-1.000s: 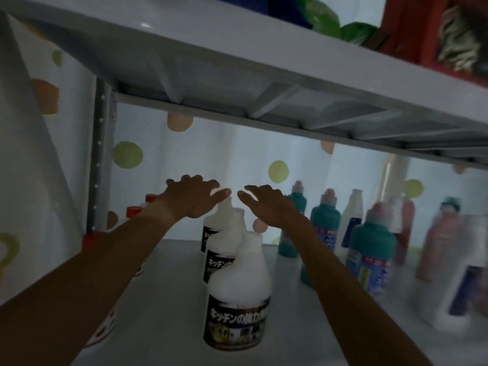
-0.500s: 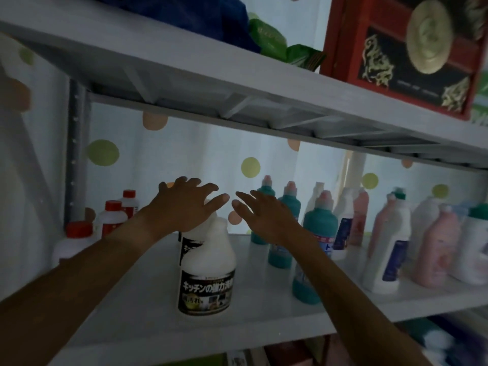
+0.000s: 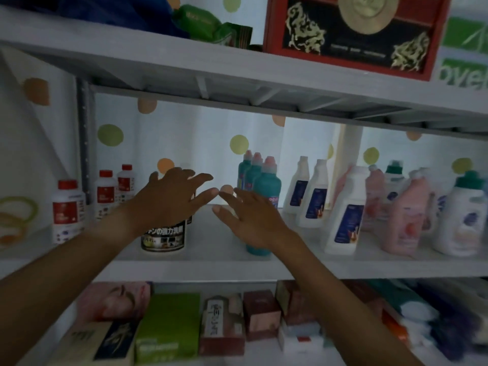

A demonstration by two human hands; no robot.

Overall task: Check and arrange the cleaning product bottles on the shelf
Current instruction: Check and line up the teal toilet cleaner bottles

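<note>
Both hands, left hand [image 3: 169,199] and right hand [image 3: 253,220], spread empty; a careless sweep beside the black-labelled bottle [image 3: 163,236] could topple it.

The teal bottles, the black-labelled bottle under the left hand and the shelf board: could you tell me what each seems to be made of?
Teal bottles: likely opaque moulded plastic, slight sheen, pink plastic-looking caps.
Black-labelled bottle: probably white plastic; its label looks glossy, printed film or paper.
Shelf board: smooth pale grey, possibly painted metal, given the ribbed underside of the shelf above; uncertain in this dim light.
</note>
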